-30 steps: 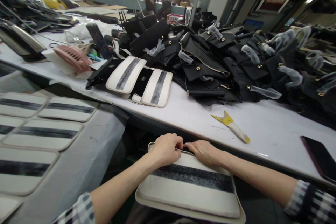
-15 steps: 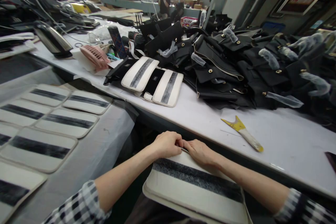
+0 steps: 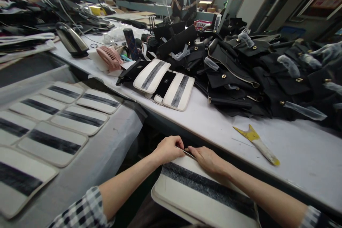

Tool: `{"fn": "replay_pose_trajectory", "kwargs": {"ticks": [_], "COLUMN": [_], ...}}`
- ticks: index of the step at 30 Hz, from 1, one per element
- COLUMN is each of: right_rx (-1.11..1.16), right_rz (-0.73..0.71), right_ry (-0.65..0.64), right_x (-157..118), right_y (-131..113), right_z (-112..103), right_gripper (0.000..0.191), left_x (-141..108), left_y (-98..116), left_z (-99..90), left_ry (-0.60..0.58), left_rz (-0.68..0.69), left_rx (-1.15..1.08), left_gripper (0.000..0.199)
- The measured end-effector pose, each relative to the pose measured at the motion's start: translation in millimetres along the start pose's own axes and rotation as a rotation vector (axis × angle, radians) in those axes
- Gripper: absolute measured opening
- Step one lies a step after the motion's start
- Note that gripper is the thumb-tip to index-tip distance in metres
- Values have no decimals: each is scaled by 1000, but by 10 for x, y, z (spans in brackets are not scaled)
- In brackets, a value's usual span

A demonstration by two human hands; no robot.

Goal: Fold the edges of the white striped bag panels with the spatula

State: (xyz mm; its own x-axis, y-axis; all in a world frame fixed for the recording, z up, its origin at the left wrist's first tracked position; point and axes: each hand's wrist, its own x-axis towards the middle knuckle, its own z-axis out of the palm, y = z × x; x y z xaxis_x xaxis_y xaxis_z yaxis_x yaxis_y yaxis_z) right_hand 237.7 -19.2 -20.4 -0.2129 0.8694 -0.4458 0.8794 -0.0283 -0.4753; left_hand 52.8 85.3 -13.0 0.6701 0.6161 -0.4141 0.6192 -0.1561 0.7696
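Observation:
A cream bag panel (image 3: 199, 201) with a dark, mottled band lies across my lap, with another layer showing under its lower left edge. My left hand (image 3: 170, 148) is closed, its thumb and fingers pinching the panel's far edge. Just to the right, my right hand (image 3: 207, 158) also grips that edge, thumb and fingertips close to the left ones. The fingertips hide part of the rim between them, where a thin dark line runs along the edge.
Similar panels (image 3: 80, 119) lie on the covered table at left. On the white table (image 3: 213, 128) ahead are two more striped panels (image 3: 178, 91), a pile of black bags (image 3: 235, 74), a yellow notched spreader (image 3: 258, 144), a pink fan (image 3: 109, 58) and a kettle (image 3: 71, 41). Two people (image 3: 184, 1) sit far back.
The view has turned slightly left, so the surroundings sit further right. My fingertips have drawn slightly apart along the panel's edge; both hands still grip it.

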Motion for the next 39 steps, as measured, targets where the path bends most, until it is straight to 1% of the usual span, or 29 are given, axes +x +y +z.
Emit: {"fn": "replay_pose_trajectory", "kwargs": {"ticks": [4,9,12,14,16,18,21,24,27,30,33,35,37,39], "right_rx": [-38,-42,-70,-50,10,52,64,49,11,-9,-11,10,49,113], "right_rz": [-50,-157,-168,-166,-168,-158,-135,-155,-169,-153,-115,-77,-50,-31], "right_ry": [-21,-66,-83,-75,-64,-61,-66,-73,-72,-75,-75,-82,-91,-108], "right_x": [25,36,30,31,45,74,142,219,296,359,376,345,272,161], "right_y": [-8,-51,-88,-111,-133,-160,-214,-290,-367,-411,-414,-399,-365,-292], "right_z": [-25,-74,-83,-84,-84,-82,-77,-70,-71,-80,-90,-103,-130,-167], "right_gripper": [42,41,46,48,48,48,47,44,46,51,56,60,58,54], "left_x": [25,61,2,-65,-126,-160,-159,-160,-198,-209,-117,-11,100,197], "left_y": [-32,-99,-125,-151,-191,-239,-301,-337,-345,-326,-292,-275,-264,-248], "left_z": [24,31,-42,-119,-180,-194,-148,-128,-199,-300,-335,-313,-279,-263], "left_ry": [-6,-81,-141,-159,-144,-108,-66,-62,-58,-54,-56,-76,-126,-199], "left_rz": [1,-31,-24,-19,-18,-15,5,48,115,177,206,199,187,181], "left_rx": [-98,-281,-388,-443,-482,-497,-487,-449,-366,-263,-155,-115,-106,-95], "left_gripper": [17,23,28,30,31,29,26,25,25,30,30,36,40,40]}}
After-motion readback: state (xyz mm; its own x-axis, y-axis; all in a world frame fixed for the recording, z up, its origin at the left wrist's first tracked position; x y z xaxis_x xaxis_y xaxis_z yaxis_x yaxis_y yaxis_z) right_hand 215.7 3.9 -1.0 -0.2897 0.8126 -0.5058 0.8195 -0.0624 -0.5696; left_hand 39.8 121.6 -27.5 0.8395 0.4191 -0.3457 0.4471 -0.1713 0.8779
